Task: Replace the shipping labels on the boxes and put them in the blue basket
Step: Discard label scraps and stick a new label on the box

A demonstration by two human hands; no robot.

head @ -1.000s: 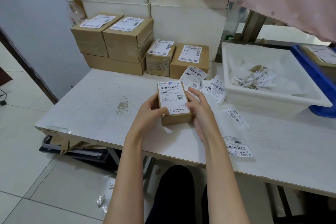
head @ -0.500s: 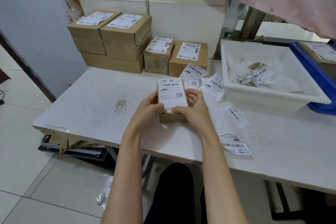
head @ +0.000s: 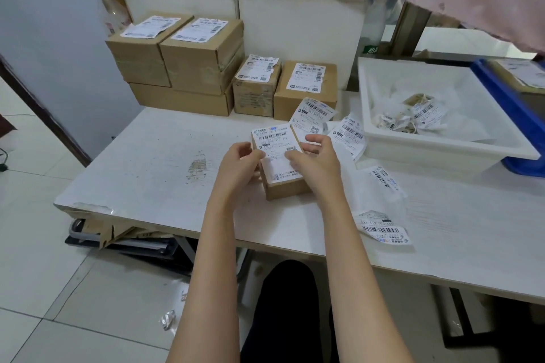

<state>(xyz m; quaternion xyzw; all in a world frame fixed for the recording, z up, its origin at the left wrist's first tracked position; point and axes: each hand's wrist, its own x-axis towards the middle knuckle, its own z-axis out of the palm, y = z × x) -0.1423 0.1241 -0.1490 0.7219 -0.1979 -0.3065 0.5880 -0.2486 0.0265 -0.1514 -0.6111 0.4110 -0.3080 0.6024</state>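
A small brown cardboard box [head: 287, 188] lies on the white table [head: 153, 174] in front of me, with a white shipping label [head: 275, 141] on its top. The label overhangs the box's far left edge. My left hand [head: 240, 163] holds the box's left side, thumb on the label's left edge. My right hand [head: 317, 160] rests on the right side, fingers curled over the label and box edge. The blue basket [head: 507, 103] stands at the far right, partly cut off, with a labelled box inside.
Several labelled cardboard boxes [head: 203, 59] are stacked at the table's back left. A white tray [head: 436, 150] with crumpled label scraps sits right of my hands. Loose labels [head: 349, 132] and backing paper [head: 383, 231] lie around the box. A plastic bottle [head: 110, 9] stands behind the stack.
My right hand has slid from the label's lower part up to its right edge. My left thumb now lies on the label's left edge. The box stays in place.
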